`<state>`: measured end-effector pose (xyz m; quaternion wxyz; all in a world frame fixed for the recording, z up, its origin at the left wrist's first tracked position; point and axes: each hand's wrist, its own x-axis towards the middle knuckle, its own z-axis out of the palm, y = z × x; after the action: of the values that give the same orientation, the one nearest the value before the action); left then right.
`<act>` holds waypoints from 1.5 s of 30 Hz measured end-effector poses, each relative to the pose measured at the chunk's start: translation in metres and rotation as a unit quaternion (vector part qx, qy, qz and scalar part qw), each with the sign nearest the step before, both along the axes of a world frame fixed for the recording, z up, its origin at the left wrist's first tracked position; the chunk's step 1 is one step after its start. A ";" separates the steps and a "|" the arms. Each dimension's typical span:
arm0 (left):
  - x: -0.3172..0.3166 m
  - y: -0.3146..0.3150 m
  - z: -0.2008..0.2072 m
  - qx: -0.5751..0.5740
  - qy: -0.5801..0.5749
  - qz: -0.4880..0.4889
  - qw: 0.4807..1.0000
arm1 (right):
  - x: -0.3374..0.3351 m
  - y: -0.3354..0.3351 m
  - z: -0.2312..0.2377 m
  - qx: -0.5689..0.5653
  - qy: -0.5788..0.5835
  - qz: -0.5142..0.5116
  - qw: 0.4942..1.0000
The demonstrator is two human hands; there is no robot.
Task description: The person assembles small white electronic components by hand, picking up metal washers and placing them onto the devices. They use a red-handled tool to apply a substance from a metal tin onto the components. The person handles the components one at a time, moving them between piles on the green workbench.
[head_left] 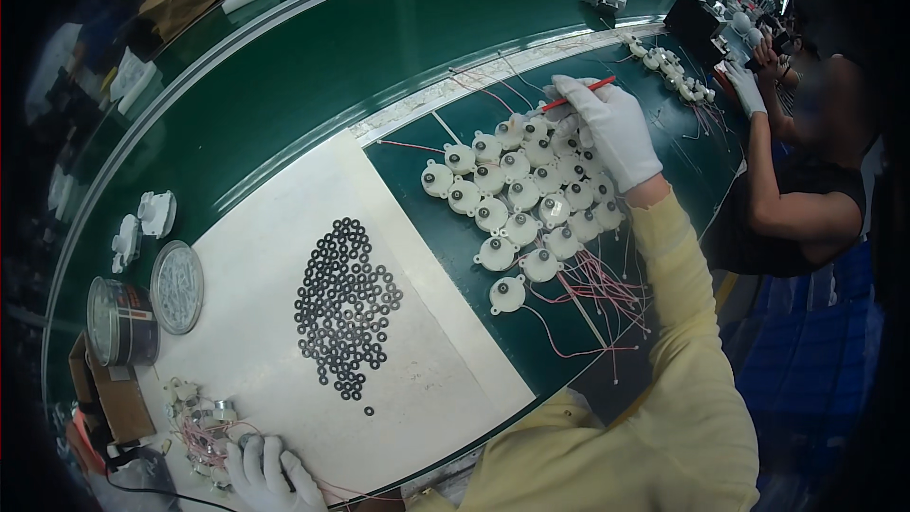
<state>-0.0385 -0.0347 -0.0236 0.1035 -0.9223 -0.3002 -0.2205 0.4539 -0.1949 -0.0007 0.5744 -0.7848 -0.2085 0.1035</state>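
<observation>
My right hand point(611, 133), in a white glove, is closed around a thin red-handled tool point(580, 93); its tip is hidden by the fingers. The hand is over the far right of a group of round white motors point(490, 215), each with a dark piece at its centre. Pink wires point(607, 289) trail from them over the green table. At the lower left, my gloved left hand point(270, 476) has its fingers apart beside a heap of motors with tangled pink wires point(204, 427). Its fingertips are by the heap's edge; whether they touch a motor I cannot tell.
Many small black rings point(346, 308) lie on the white board point(246, 228). A round tub point(121, 322), its clear lid point(177, 286) and a cardboard box point(118, 398) stand at the left. A co-worker's gloved hand point(746, 87) is at the right, near another row of motors point(671, 71).
</observation>
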 end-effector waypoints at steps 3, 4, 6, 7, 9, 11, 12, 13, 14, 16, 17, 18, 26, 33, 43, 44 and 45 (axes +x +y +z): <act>-0.001 0.000 -0.002 0.000 0.001 -0.001 1.000 | -0.006 0.003 0.000 0.029 0.022 0.007 0.999; -0.001 0.000 -0.001 -0.002 0.002 -0.001 1.000 | -0.008 0.006 -0.001 0.027 0.025 0.010 0.999; 0.001 0.000 0.000 -0.005 0.003 -0.002 1.000 | -0.010 0.007 -0.003 0.021 0.027 0.015 0.999; 0.001 0.000 0.000 -0.001 0.002 -0.004 1.000 | -0.010 0.008 -0.003 0.015 0.026 0.018 0.999; 0.000 0.000 0.000 0.008 0.000 -0.008 1.000 | -0.009 0.007 -0.002 0.006 0.017 0.022 1.000; -0.001 0.000 -0.001 0.010 -0.001 -0.006 1.000 | -0.008 0.005 -0.002 -0.002 0.005 0.025 1.000; -0.001 0.000 -0.001 0.011 -0.001 -0.005 1.000 | -0.007 0.004 -0.002 -0.001 -0.001 0.021 1.000; -0.001 0.001 -0.002 0.007 -0.003 -0.007 1.000 | -0.005 0.002 -0.003 0.002 -0.006 0.017 1.000; -0.001 0.001 -0.003 0.004 -0.004 -0.010 1.000 | -0.004 0.000 -0.004 0.005 -0.011 0.013 1.000; 0.000 0.002 -0.004 0.001 -0.006 -0.008 1.000 | 0.004 -0.005 -0.005 0.028 -0.014 0.006 0.999; -0.001 0.000 -0.006 0.002 -0.006 -0.005 1.000 | 0.008 -0.009 -0.006 0.042 -0.016 -0.001 0.999; -0.002 -0.001 -0.006 0.003 -0.006 -0.002 1.000 | 0.011 -0.012 -0.007 0.055 -0.017 -0.008 0.998; 0.006 -0.003 0.000 -0.009 -0.005 -0.014 1.000 | 0.010 -0.018 -0.005 0.050 0.023 -0.015 0.998; 0.001 -0.003 -0.001 0.007 -0.006 -0.007 1.000 | 0.008 -0.010 -0.009 0.019 0.018 0.001 1.000; 0.005 -0.002 0.001 0.003 -0.016 -0.028 0.999 | 0.013 -0.019 -0.005 0.004 0.039 -0.003 0.999; 0.005 -0.002 0.001 0.003 -0.018 -0.031 0.999 | 0.014 -0.021 -0.006 0.010 0.041 -0.001 0.999; 0.004 -0.001 0.000 0.003 -0.019 -0.035 0.999 | 0.013 -0.022 -0.004 0.006 0.041 -0.006 0.999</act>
<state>-0.0345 -0.0362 -0.0232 0.0929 -0.9274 -0.2691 -0.2427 0.4671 -0.2167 -0.0050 0.5875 -0.7779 -0.1806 0.1305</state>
